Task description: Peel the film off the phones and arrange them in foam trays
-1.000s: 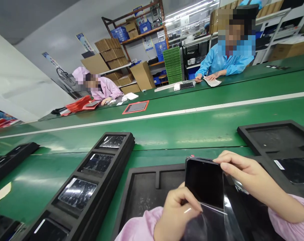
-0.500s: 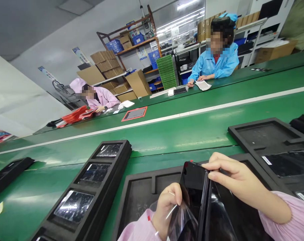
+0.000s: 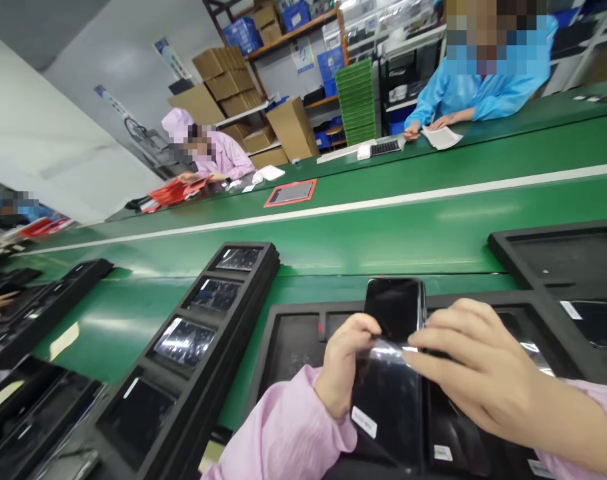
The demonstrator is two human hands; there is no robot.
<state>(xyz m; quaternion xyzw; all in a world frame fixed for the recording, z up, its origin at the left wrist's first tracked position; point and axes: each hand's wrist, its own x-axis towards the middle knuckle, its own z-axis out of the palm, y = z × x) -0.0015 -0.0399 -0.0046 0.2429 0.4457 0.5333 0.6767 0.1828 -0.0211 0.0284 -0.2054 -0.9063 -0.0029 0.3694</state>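
A black smartphone (image 3: 393,303) stands tilted in front of me, its upper part bare and its lower part covered by a clear plastic sleeve (image 3: 386,393) with a white label. My left hand (image 3: 344,357) is closed on the phone's left edge, thumb at the sleeve's upper edge. On the other side, my right hand (image 3: 483,373) has its thumb and fingertips together on the sleeve's upper right edge; the exact pinch is partly hidden. Beneath both hands lies a black foam tray (image 3: 293,333) with recesses. More dark, labelled pieces lie in it below my right hand.
A stack of black trays (image 3: 203,320) with screen-like pieces stands to the left. Another black tray (image 3: 568,250) is at right. Across the green bench (image 3: 383,233) sit a person in pink (image 3: 228,153) and one in blue (image 3: 508,80). Another person's hand (image 3: 1,300) shows at far left.
My right hand has moved from the phone's top corner down to the sleeve's edge. The phone now faces me more squarely, and the sleeve lies smoother over its lower part. The view has tilted down.
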